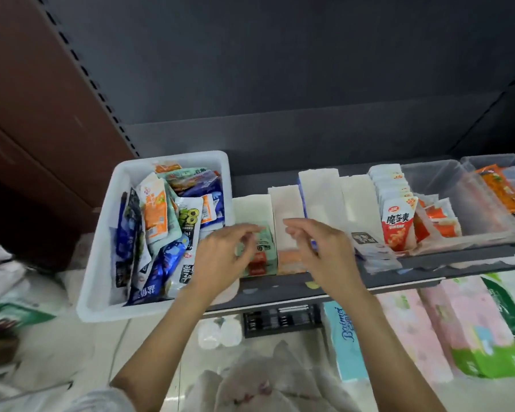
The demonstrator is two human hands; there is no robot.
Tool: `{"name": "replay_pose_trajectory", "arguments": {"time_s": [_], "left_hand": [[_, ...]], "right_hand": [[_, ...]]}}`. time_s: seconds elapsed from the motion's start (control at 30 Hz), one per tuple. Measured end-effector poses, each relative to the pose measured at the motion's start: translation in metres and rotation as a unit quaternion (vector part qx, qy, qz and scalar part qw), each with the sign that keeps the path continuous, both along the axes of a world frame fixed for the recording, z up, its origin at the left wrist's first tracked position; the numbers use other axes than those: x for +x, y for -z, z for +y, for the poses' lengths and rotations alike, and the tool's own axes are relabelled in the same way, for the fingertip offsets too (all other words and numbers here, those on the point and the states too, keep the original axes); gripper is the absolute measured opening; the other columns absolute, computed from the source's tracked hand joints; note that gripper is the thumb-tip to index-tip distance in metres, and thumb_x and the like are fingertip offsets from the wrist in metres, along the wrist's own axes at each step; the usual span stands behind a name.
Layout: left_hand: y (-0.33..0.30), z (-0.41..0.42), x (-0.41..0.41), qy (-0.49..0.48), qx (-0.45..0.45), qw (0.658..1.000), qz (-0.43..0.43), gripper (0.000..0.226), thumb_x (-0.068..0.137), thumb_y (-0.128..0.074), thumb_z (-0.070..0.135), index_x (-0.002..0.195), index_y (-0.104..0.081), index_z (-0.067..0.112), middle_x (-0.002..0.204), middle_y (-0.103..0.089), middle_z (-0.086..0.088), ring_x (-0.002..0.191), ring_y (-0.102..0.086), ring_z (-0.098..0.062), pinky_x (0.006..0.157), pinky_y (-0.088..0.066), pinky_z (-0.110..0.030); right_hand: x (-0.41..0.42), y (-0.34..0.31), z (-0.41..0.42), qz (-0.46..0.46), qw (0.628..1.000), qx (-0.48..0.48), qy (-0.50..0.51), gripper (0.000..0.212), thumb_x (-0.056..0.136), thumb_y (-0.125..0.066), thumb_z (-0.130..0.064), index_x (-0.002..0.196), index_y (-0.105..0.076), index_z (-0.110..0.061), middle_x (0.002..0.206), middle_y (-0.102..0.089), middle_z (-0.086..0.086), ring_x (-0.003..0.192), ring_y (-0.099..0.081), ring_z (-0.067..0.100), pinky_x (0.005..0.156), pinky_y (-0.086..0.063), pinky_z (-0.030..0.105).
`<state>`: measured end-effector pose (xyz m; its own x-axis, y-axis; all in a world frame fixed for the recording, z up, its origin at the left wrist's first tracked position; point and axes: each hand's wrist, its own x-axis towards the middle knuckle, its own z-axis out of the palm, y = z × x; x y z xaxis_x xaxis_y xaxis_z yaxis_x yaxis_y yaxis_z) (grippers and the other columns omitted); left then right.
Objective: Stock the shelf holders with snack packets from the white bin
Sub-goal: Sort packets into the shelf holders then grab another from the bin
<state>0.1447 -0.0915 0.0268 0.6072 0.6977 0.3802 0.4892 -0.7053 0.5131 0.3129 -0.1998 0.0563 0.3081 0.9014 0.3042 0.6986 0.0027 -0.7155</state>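
The white bin [173,158] stands at the left of the dark shelf, heaped with blue, orange and green snack packets [155,215]. To its right stands a row of white shelf holders [283,203]. A green packet [260,248] stands in the leftmost holder and an orange packet [292,260] in the one beside it. My left hand [223,254] hovers at the green packet with loosely curled fingers near its top edge. Over the orange packet's holder and its right neighbour, my right hand [318,248] holds nothing, its fingers also loosely curled.
Farther right, a holder is full of red-and-white packets [397,224], beside a dark packet [364,237]. Clear plastic bins [434,179] hold orange packets. Below the shelf edge lie blue [348,337] and pink [411,331] tissue packs. A brown cabinet [42,99] flanks the left.
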Motion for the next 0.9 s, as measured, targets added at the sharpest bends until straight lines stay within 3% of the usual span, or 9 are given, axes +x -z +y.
{"name": "replay_pose_trajectory", "arguments": {"time_s": [0.07,0.17,0.23,0.33,0.53,0.63,0.7,0.8,0.9], "left_hand": [[0.010,0.015,-0.042,-0.075,-0.001,0.997,0.028,0.027,0.086,-0.050,0.032,0.102,-0.069,0.022,0.088,-0.070,0.008,0.077,-0.064,-0.012,0.062,-0.050,-0.024],[0.030,0.041,-0.097,-0.152,0.037,0.984,0.086,0.029,0.078,-0.060,0.024,0.105,-0.067,0.015,0.102,-0.067,-0.004,0.092,-0.059,-0.028,0.076,-0.049,-0.036],[0.039,0.056,-0.125,-0.193,0.049,0.974,0.113,0.032,0.075,-0.063,0.024,0.106,-0.066,0.014,0.108,-0.064,-0.006,0.097,-0.055,-0.030,0.080,-0.046,-0.039],[0.044,0.074,-0.148,-0.233,0.029,0.962,0.137,0.037,0.076,-0.064,0.029,0.110,-0.064,0.014,0.113,-0.062,-0.005,0.103,-0.053,-0.031,0.083,-0.042,-0.040],[0.051,0.087,-0.158,-0.217,-0.005,0.952,0.215,0.057,0.077,-0.070,0.036,0.126,-0.057,0.011,0.130,-0.054,-0.005,0.117,-0.049,-0.029,0.093,-0.040,-0.043],[0.052,0.086,-0.161,-0.207,0.010,0.956,0.209,0.055,0.078,-0.069,0.038,0.124,-0.058,0.011,0.131,-0.054,-0.004,0.115,-0.052,-0.028,0.093,-0.040,-0.042],[0.052,0.087,-0.164,-0.197,0.007,0.960,0.198,0.054,0.079,-0.068,0.038,0.125,-0.058,0.012,0.132,-0.053,-0.003,0.117,-0.051,-0.027,0.095,-0.039,-0.041],[0.050,0.087,-0.165,-0.190,-0.011,0.969,0.158,0.051,0.082,-0.064,0.039,0.125,-0.057,0.013,0.130,-0.054,-0.004,0.118,-0.049,-0.028,0.096,-0.038,-0.041],[0.035,0.083,-0.155,-0.192,-0.104,0.976,0.017,0.047,0.087,-0.061,0.039,0.126,-0.056,0.014,0.125,-0.057,0.000,0.114,-0.052,-0.019,0.095,-0.042,-0.033]], "right_hand": [[-0.037,0.001,0.024,0.008,0.997,-0.038,-0.069,0.026,0.094,-0.049,-0.013,0.115,-0.065,-0.018,0.106,-0.070,-0.003,0.092,-0.065,0.011,0.080,-0.053,0.030],[-0.090,0.017,0.062,-0.011,0.983,-0.111,-0.144,0.030,0.094,-0.049,-0.009,0.120,-0.063,-0.014,0.112,-0.066,0.004,0.096,-0.062,0.019,0.085,-0.050,0.035],[-0.116,0.031,0.086,-0.008,0.979,-0.131,-0.158,0.029,0.093,-0.049,-0.009,0.118,-0.064,-0.011,0.112,-0.067,0.006,0.097,-0.062,0.020,0.086,-0.049,0.036],[-0.143,0.045,0.121,0.021,0.978,-0.158,-0.132,0.029,0.094,-0.050,-0.013,0.120,-0.062,-0.010,0.116,-0.065,0.006,0.105,-0.060,0.018,0.092,-0.047,0.032],[-0.180,0.059,0.189,-0.041,0.979,-0.198,-0.029,0.040,0.095,-0.051,-0.035,0.125,-0.050,-0.007,0.117,-0.060,0.010,0.110,-0.055,0.026,0.086,-0.047,0.037],[-0.194,0.065,0.210,-0.093,0.965,-0.243,0.023,0.050,0.088,-0.060,-0.043,0.118,-0.046,-0.005,0.110,-0.061,0.013,0.102,-0.060,0.029,0.075,-0.048,0.037],[-0.198,0.070,0.215,-0.112,0.958,-0.258,0.044,0.051,0.086,-0.066,-0.038,0.117,-0.043,-0.006,0.109,-0.062,0.013,0.099,-0.062,0.029,0.069,-0.047,0.036],[-0.190,0.074,0.208,-0.055,0.965,-0.250,0.059,0.045,0.086,-0.068,-0.025,0.119,-0.041,-0.009,0.108,-0.063,0.011,0.094,-0.063,0.028,0.064,-0.045,0.033],[-0.178,0.067,0.185,0.031,0.985,-0.156,0.072,0.037,0.086,-0.066,-0.018,0.117,-0.047,-0.015,0.104,-0.064,0.006,0.091,-0.062,0.023,0.066,-0.047,0.032]]}}
